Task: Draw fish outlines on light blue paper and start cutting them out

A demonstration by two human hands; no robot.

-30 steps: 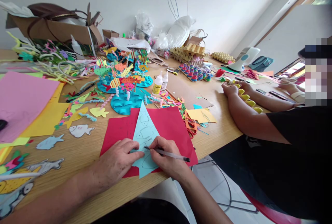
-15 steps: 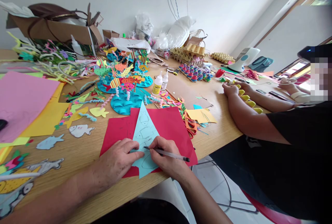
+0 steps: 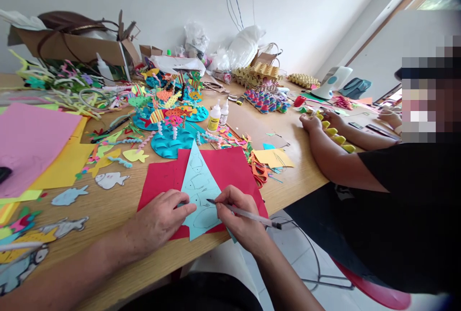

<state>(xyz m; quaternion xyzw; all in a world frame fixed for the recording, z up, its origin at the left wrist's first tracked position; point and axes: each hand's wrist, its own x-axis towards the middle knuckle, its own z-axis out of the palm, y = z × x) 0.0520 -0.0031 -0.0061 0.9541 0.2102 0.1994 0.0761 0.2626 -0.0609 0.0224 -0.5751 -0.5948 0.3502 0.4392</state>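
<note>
In my right hand (image 3: 239, 212) is a pen (image 3: 252, 215), pinched between thumb and fingers, its dark tip at the light blue paper (image 3: 207, 212). That paper is a tall pointed piece with several fish outlines drawn on it, one above another. Beneath it lie red sheets (image 3: 237, 167) at the table's front edge. My left hand (image 3: 165, 217) rests on the left side of the papers, thumb and forefinger apart, with nothing gripped. Part of the blue paper is hidden under my right hand.
Blue bases with paper fish (image 3: 172, 142), glue bottles (image 3: 214, 118) and orange-handled scissors (image 3: 260, 174) lie beyond the red sheets. Pink paper (image 3: 34, 143) and cut-out fish (image 3: 111, 180) are at left. A co-worker's arm (image 3: 331, 157) reaches over the table at right, by yellow egg-carton pieces (image 3: 336, 135).
My right hand and the pen have shifted slightly up and right across the blue paper, and the pen is tilted more. The left hand stays on the papers. The whole view has moved slightly.
</note>
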